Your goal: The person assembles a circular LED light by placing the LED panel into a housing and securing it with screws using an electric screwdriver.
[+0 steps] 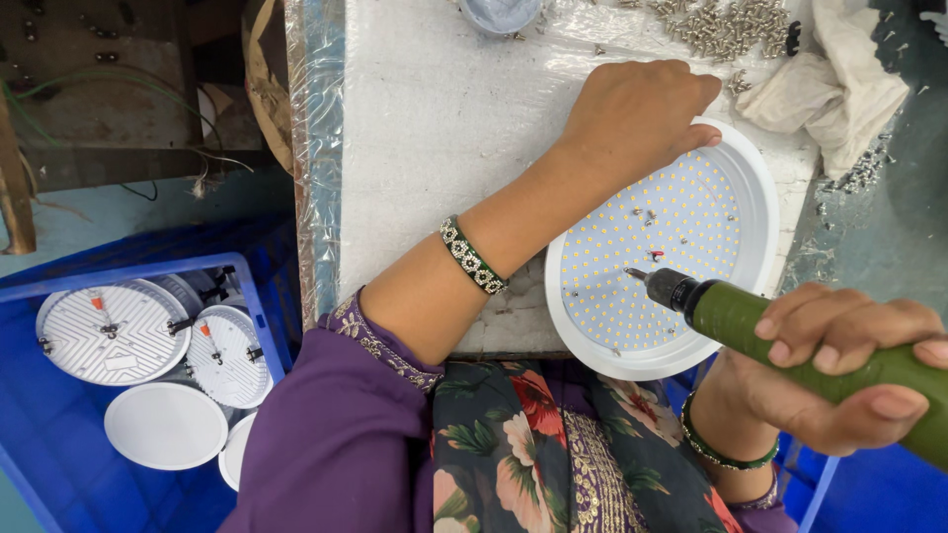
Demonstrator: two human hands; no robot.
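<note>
Nearest the camera, the right hand (839, 370) is wrapped in a closed grip around a green cylindrical electric screwdriver (790, 341). The tool's long axis runs from lower right up to the left, and its dark metal tip rests on or just above the face of a round white plastic lamp housing (755, 212). That housing holds a white disc dotted with small yellow light chips (671, 237), and it lies to the left of and just beyond the right grip, at the near edge of the white foam-covered counter (434, 109). A few small loose screws lie on the dotted disc, past the tip

Further off, the left hand (637, 109), wearing a green and silver bracelet at the wrist, lies palm down over the far rim of the housing, fingers curled and pressing on it. The right hand is the nearer one to the tip's contact point

Beyond the housing, a heap of small silver screws (726, 28) sits beside a crumpled white cloth (839, 84). Low at left, a blue plastic crate (59, 434) holds more round white lamp parts
</note>
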